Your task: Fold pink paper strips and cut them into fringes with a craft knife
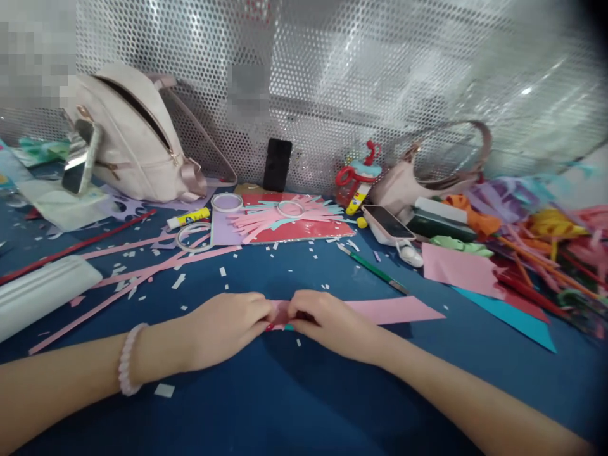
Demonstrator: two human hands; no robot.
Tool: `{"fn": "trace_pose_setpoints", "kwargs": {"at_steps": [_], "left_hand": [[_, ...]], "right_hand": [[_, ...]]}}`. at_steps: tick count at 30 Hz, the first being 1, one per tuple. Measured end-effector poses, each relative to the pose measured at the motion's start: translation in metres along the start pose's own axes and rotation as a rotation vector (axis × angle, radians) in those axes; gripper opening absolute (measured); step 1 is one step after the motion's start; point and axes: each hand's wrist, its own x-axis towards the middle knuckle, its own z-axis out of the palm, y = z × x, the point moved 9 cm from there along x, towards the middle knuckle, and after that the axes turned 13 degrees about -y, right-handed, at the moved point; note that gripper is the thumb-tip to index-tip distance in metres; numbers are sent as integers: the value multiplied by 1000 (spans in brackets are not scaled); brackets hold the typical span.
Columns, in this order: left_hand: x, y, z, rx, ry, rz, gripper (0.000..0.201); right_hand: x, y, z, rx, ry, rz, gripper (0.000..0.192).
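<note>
Head view, both hands (228, 326) (327, 320) pinching a pink paper strip (396, 310), over blue table (285, 411)

No wording can be read. Toward the blue table's (213, 405) far edge, print (192, 216) on a yellow-and-white cylindrical stick (179, 221) and a tilted yellow stick (357, 200) is too small; red marks (258, 9) at the silver perforated panel (204, 38) are blurred.

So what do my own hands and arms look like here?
No sleeves or gloves show. The left hand has a bracelet of pale pink beads at its wrist and a red nail; the right hand has a teal nail and no bracelet in view.
</note>
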Motion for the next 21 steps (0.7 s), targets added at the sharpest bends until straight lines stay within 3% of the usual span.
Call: {"fn": "trace_pose_setpoints", "kwargs": {"at_steps": [5, 8, 13, 21], "left_hand": [[-16, 17, 4, 373, 181, 15, 32], [-27, 32, 11, 456, 225, -17, 36], [-28, 36, 23, 467, 151, -140, 39], [-23, 19, 31, 283, 72, -242, 44]], "right_hand": [[9, 7, -3, -10, -80, 119, 13], [13, 10, -3, -3, -111, 137, 15], [18, 16, -2, 10, -155, 164, 16], [24, 24, -2, 35, -206, 192, 17]]}}
